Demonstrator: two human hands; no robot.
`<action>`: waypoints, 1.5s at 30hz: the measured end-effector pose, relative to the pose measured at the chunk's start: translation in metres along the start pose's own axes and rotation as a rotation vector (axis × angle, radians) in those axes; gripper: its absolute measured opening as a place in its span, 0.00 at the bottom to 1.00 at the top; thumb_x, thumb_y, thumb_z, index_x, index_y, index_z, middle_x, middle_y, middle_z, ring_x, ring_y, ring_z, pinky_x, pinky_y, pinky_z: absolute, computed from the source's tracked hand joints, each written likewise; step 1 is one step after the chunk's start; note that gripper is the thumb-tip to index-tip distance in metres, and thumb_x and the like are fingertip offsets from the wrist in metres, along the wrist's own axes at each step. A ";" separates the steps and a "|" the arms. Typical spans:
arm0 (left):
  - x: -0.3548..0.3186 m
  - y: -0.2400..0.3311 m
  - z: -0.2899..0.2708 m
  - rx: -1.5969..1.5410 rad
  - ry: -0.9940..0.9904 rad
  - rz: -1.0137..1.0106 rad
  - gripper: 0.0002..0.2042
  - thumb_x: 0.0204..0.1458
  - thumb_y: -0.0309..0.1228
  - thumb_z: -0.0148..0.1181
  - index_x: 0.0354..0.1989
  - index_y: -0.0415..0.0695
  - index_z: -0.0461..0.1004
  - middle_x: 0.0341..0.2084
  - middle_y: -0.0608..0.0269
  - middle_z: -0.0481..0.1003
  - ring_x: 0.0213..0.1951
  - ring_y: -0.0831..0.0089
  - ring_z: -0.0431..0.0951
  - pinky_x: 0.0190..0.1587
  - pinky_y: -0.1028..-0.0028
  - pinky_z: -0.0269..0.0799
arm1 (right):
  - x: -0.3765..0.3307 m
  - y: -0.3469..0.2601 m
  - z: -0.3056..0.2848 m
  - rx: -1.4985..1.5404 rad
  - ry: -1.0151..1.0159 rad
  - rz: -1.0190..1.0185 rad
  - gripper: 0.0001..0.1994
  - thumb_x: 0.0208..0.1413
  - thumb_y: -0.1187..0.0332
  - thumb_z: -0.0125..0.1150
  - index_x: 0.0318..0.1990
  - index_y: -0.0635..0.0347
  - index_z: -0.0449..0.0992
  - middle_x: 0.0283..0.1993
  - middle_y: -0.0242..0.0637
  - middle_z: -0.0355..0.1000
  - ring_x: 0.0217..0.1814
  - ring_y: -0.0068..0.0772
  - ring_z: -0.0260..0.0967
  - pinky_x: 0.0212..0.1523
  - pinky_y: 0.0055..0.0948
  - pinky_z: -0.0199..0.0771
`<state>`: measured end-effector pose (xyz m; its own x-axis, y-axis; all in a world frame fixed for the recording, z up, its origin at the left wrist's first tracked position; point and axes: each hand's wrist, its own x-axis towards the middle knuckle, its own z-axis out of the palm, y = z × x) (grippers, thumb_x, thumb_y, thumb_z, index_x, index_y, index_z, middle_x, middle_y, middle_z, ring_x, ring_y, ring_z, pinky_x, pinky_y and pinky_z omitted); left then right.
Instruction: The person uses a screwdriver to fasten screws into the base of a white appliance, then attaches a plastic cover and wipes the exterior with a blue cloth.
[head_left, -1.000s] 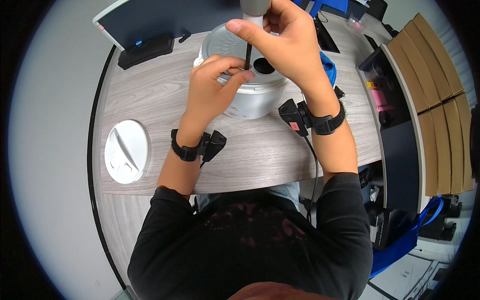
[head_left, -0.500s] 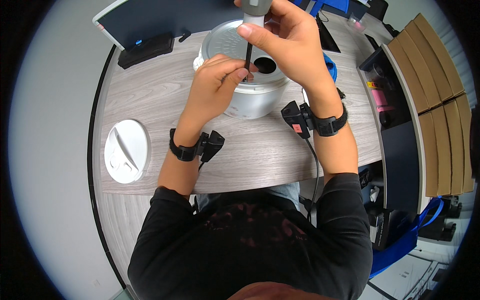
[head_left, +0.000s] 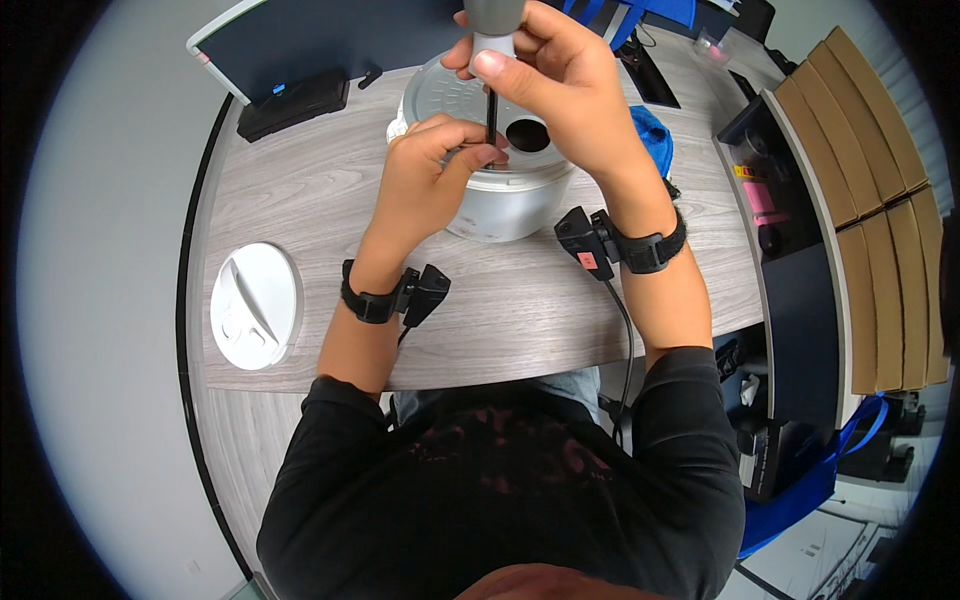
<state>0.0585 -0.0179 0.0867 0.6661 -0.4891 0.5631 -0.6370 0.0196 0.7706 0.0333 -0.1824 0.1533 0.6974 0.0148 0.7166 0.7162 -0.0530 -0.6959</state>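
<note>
A screwdriver with a grey and white handle (head_left: 493, 42) stands nearly upright, its top cut off by the picture's upper edge. My right hand (head_left: 575, 95) has thumb and fingers closed around the handle's lower part. Its black shaft (head_left: 491, 115) runs down to the near rim of a round white appliance (head_left: 508, 212), which resembles a rice cooker body. At the shaft's lower end, my left hand (head_left: 425, 175) pinches with thumb and forefinger; they hide the tip and anything small there. The appliance's grey top (head_left: 440, 88) has a dark round hole (head_left: 527, 135) beside the shaft.
On the desk's left lies a white oval cover (head_left: 255, 325). A black case (head_left: 293, 105) rests by the dark screen panel (head_left: 330, 40) at the back. Blue cloth (head_left: 652, 138) lies right of the appliance. Cardboard boxes (head_left: 860, 130) stand along the right-hand shelf.
My right hand and the screwdriver handle have shifted slightly left, bringing the shaft more upright. My left hand keeps its pinch at the rim, almost unmoved.
</note>
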 end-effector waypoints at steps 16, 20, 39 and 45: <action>-0.001 -0.002 0.005 -0.055 0.077 -0.001 0.04 0.55 0.25 0.68 0.36 0.39 0.82 0.30 0.60 0.83 0.32 0.71 0.81 0.41 0.73 0.75 | 0.002 -0.007 0.003 -0.201 0.004 0.053 0.23 0.50 0.57 0.78 0.47 0.63 0.79 0.38 0.35 0.80 0.40 0.24 0.78 0.41 0.25 0.79; 0.001 0.000 0.003 0.025 0.022 0.023 0.06 0.58 0.29 0.66 0.37 0.40 0.84 0.30 0.61 0.83 0.32 0.71 0.81 0.39 0.73 0.74 | 0.001 0.006 -0.005 0.060 -0.040 0.010 0.24 0.57 0.62 0.72 0.58 0.64 0.77 0.44 0.39 0.81 0.46 0.28 0.79 0.53 0.29 0.78; 0.001 0.006 0.005 -0.014 0.073 0.009 0.05 0.58 0.26 0.66 0.35 0.37 0.83 0.29 0.61 0.84 0.32 0.73 0.83 0.39 0.75 0.77 | 0.003 -0.009 -0.013 0.330 -0.119 0.218 0.20 0.56 0.75 0.69 0.55 0.66 0.73 0.48 0.33 0.75 0.50 0.21 0.72 0.54 0.25 0.73; 0.001 0.002 0.002 0.003 0.014 0.058 0.07 0.61 0.26 0.61 0.38 0.37 0.84 0.30 0.60 0.83 0.33 0.70 0.84 0.39 0.74 0.78 | 0.002 -0.008 -0.013 0.036 -0.064 0.098 0.22 0.52 0.76 0.73 0.52 0.62 0.69 0.43 0.29 0.71 0.45 0.16 0.68 0.47 0.20 0.69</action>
<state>0.0573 -0.0204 0.0881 0.6338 -0.4746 0.6108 -0.6756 0.0448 0.7359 0.0285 -0.1952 0.1607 0.7634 0.0748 0.6415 0.6444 -0.0219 -0.7643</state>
